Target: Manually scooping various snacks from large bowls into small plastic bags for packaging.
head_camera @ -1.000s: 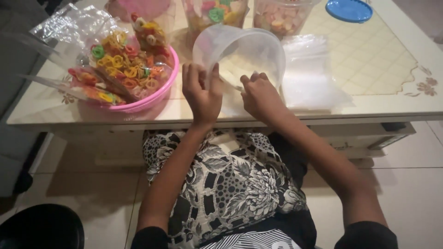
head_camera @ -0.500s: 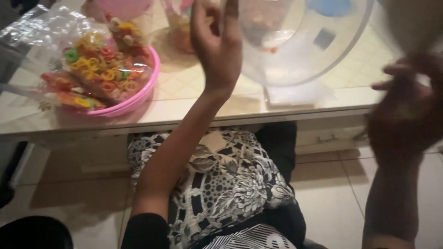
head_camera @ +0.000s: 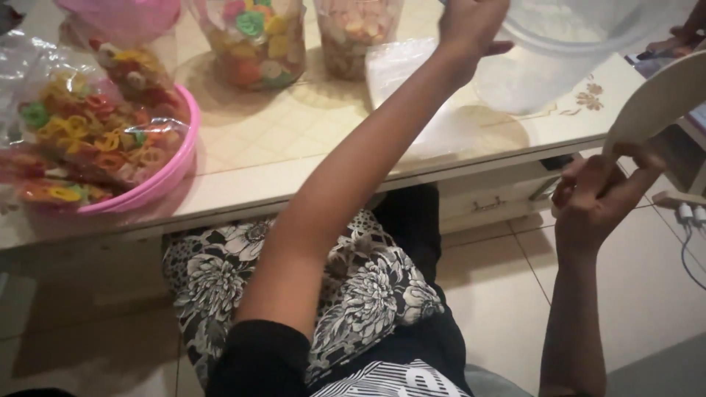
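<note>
Above the table's (head_camera: 309,140) far right corner, we are gripping the clear plastic tub (head_camera: 581,29) by its rim with our left hand (head_camera: 471,26), which is now reaching further right than half a second ago. Our right hand (head_camera: 596,198) is pinching a white curved lid (head_camera: 658,99), now sharp rather than blurred. The pink bowl (head_camera: 158,184) of coloured snacks is sitting further left.
</note>
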